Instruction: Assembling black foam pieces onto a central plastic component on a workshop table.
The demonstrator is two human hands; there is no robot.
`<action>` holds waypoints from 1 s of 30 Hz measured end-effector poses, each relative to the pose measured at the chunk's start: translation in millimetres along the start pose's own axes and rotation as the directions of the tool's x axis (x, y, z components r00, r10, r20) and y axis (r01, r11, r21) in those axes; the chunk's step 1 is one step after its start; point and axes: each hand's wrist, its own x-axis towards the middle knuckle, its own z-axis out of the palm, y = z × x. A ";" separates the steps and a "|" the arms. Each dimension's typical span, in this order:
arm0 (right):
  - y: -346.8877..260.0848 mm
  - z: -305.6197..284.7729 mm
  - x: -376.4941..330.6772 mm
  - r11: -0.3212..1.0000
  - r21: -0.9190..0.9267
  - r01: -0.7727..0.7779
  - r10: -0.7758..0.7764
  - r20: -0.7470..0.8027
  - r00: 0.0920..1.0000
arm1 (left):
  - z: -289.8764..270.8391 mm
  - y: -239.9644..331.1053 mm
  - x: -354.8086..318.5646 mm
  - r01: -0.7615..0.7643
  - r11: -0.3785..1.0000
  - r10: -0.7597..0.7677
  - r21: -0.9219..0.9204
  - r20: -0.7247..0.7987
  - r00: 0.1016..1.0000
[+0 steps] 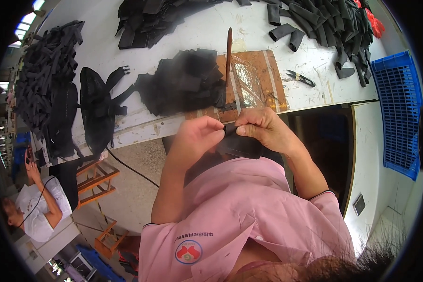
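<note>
My left hand (198,139) and my right hand (264,129) meet in front of my chest at the table's near edge. Between them is a piece of black fabric (240,143), pinched by the thumb and fingers of each hand. Just beyond, a thin reddish-brown rod (229,58) stands upright at a brown board (270,80) covered with clear tape. A loose heap of flat black fabric pieces (178,84) lies left of the rod. Thread snips (301,78) with black handles rest to the right of the board.
Larger piles of black fabric strips (47,75) and tubes (322,21) cover the far table. A black bag with buckles (96,105) lies at left. A blue plastic basket (397,113) stands at right. Another person in white (47,211) sits at far left, near a wooden stool (96,181).
</note>
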 end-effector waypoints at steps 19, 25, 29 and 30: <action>-7.8 30.3 -11.1 0.914 -0.379 0.146 -0.296 -0.375 0.878 | 48.9 -15.4 -3.2 -0.367 0.801 0.524 0.473 -0.258 0.812; 10.4 46.2 -0.7 0.695 -0.697 0.178 -0.501 -0.292 0.815 | 52.2 -38.8 9.3 -0.433 0.713 0.693 0.552 -0.459 0.556; 22.9 44.2 0.1 0.746 -0.652 0.138 -0.479 -0.381 0.791 | 36.9 -31.5 7.4 -0.450 0.873 0.361 -0.186 -0.371 0.855; 28.9 40.5 -1.6 0.881 -0.426 0.203 -0.392 -0.420 0.819 | 31.7 -17.3 -1.1 -0.257 0.868 0.187 -0.425 -0.199 0.962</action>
